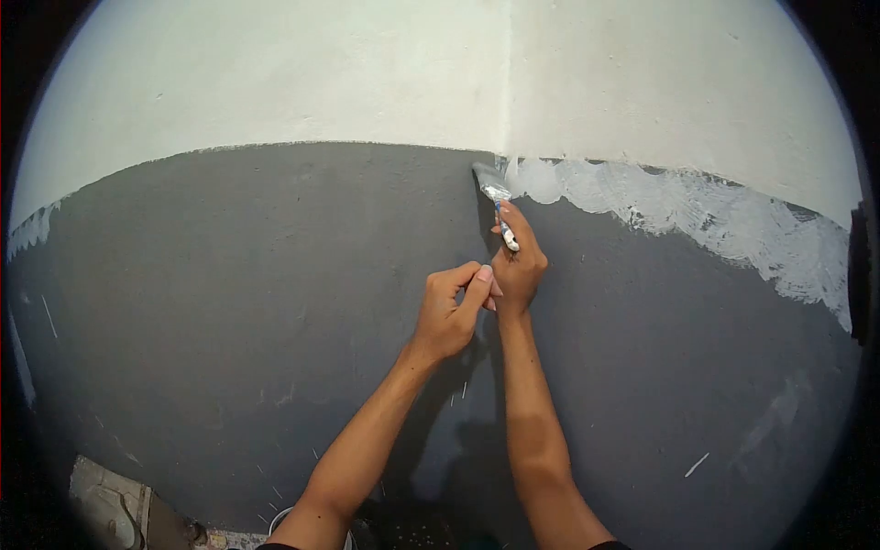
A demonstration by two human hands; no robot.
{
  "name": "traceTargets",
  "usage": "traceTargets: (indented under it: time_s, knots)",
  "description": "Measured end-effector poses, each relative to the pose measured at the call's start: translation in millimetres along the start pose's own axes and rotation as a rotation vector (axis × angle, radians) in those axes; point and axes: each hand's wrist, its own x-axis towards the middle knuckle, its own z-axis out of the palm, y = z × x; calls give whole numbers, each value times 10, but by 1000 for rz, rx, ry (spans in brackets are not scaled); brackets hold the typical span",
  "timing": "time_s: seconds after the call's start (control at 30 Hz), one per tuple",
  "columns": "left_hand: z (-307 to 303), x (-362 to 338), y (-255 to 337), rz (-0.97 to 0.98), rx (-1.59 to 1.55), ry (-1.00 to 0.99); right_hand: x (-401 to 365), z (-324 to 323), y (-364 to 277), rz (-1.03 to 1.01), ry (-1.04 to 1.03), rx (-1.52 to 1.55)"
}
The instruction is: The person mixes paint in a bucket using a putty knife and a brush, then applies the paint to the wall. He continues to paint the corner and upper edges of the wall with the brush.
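Observation:
My right hand (519,266) grips a paintbrush (507,229) by its paint-spattered handle, bristles pointing up and left. Wet grey paint coats the brush head, which lies at the wall corner just under the line where grey meets white. Close against my right wrist, my left hand (454,307) is closed, thumb pressed to curled fingers, with nothing showing in it. Dark grey paint (275,275) covers the lower wall on both sides of the corner. To the right of the brush runs a scalloped band of whitish paint (623,192) along the top of the grey.
White wall (302,73) fills the upper part. At lower left stands a worn, boxy object (108,500). A bucket's pale rim (278,521) shows partly behind my left forearm. A dark upright object (859,275) stands at the right edge. Pale streaks (697,465) mark the grey wall.

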Motion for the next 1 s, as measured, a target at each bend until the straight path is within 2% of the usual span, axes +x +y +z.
traceTargets:
  time_s: [0.37, 0.57, 0.67, 1.0]
  knots:
    - [-38, -6, -42, -10, -10, -29, -24, 143, 137, 10, 51, -43]
    - [-88, -72, -50, -36, -35, -3, -279, 144, -77, 145, 85, -151]
    - [-90, -99, -42, -37, -26, -16, -253, 148, -140, 103, 117, -249]
    - [-131, -92, -37, -26, -12, -7, 7, 320, -63, -30, 112, -229]
